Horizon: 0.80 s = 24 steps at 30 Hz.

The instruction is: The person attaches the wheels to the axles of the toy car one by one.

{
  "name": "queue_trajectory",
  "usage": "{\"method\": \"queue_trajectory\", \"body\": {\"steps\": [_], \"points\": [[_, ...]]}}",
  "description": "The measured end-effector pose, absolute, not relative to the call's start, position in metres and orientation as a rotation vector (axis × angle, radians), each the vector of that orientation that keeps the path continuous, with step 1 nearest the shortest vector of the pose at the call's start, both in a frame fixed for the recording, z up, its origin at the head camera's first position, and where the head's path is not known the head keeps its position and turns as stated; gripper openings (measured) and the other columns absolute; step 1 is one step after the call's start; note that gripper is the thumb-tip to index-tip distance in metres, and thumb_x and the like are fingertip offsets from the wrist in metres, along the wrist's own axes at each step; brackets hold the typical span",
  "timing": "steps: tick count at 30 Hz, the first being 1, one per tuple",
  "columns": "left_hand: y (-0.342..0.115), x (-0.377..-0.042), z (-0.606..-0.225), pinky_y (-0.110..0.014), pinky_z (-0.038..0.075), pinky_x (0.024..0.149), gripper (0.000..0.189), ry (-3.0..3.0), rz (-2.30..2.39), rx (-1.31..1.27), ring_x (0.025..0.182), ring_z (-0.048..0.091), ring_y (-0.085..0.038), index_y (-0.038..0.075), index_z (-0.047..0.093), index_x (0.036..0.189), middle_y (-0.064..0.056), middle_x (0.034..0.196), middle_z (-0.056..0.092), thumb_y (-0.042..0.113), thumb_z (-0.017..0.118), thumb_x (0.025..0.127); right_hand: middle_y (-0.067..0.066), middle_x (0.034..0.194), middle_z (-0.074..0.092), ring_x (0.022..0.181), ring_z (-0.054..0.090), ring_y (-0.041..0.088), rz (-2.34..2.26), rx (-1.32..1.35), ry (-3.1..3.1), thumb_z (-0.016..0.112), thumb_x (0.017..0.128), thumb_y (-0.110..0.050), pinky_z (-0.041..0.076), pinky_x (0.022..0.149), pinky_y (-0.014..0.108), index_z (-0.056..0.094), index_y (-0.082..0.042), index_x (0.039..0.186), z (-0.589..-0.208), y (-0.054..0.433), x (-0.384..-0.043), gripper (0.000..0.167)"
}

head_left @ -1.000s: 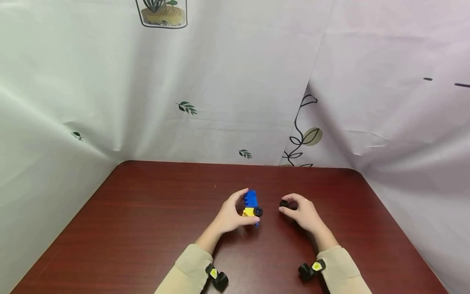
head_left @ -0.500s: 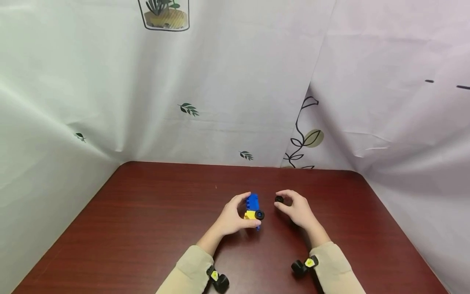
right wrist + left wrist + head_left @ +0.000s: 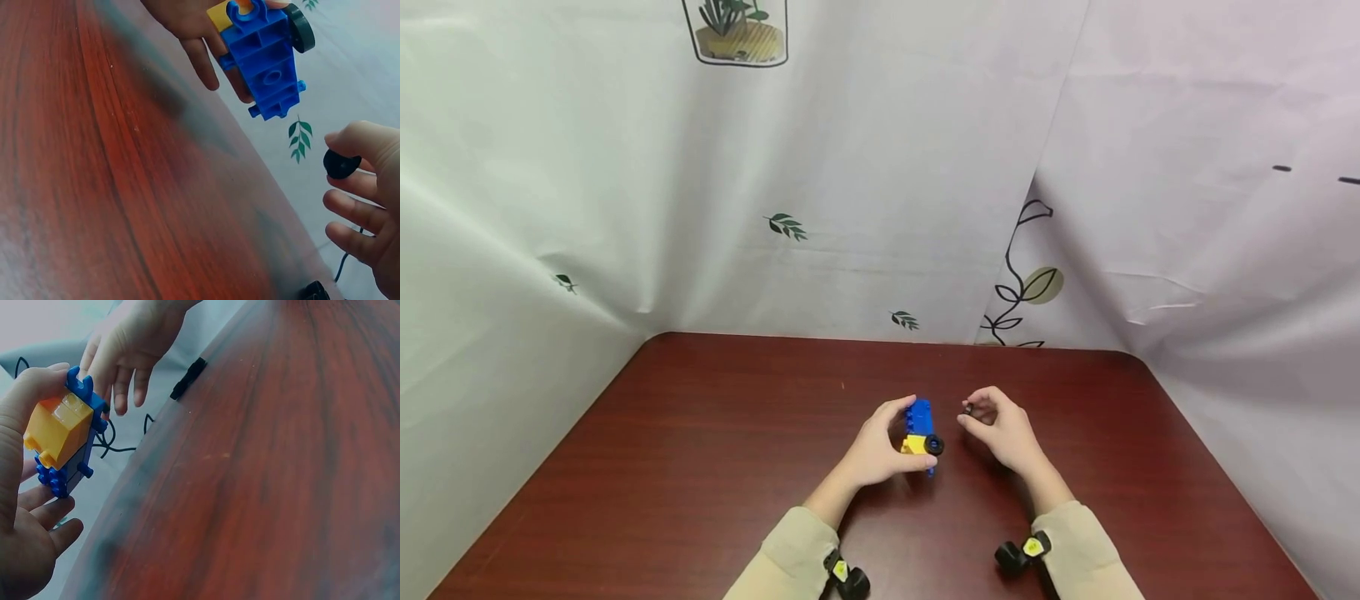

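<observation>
Left fingers grip blue-and-yellow blocky plastic toy vehicle over dark-red wood-grain desk, short of far edge; right fingers pinch 1 round black wheel. Vehicle probably light, stiff; best held by sides.

Screened-off work spot, rm type unclear, dk red wood-grain table, wht leaf-print cloth behind & both sides

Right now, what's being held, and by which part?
The left hand holds a blue-and-yellow toy by its two ends; the right hand pinches a black wheel by its rim.
</observation>
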State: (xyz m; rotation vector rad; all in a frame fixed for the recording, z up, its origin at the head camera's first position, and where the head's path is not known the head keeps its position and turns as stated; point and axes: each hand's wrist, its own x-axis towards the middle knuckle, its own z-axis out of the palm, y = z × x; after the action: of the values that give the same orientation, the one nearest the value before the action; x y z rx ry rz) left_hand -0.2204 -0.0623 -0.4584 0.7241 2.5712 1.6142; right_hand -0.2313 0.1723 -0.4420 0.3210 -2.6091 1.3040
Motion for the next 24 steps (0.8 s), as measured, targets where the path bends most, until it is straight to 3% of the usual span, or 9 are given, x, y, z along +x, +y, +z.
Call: {"method": "queue_trajectory", "body": {"steps": [16,24], "points": [[-0.060,-0.218,-0.457,-0.043,0.047,0.099,0.089,2.574,1.625,0.731,0.123,0.051,-0.022,0.012,0.041,0.143,-0.003,0.139,0.047,0.046,0.080,0.070,0.005,0.102,0.072,0.087,0.067,0.014,1.443,0.362,-2.458,0.075,0.082,-0.020,0.053,0.074,0.017,0.054,-0.010,0.088,-0.440,0.166,-0.226,0.023],[-0.059,-0.214,-0.457,-0.044,0.047,0.099,0.088,2.553,1.640,0.729,0.123,0.051,-0.022,0.013,0.040,0.143,-0.003,0.139,0.047,0.045,0.079,0.071,0.004,0.101,0.072,0.087,0.067,0.015,1.459,0.377,-2.461,0.076,0.080,-0.021,0.054,0.071,0.020,0.056,-0.015,0.081,-0.439,0.159,-0.221,0.021]]}}
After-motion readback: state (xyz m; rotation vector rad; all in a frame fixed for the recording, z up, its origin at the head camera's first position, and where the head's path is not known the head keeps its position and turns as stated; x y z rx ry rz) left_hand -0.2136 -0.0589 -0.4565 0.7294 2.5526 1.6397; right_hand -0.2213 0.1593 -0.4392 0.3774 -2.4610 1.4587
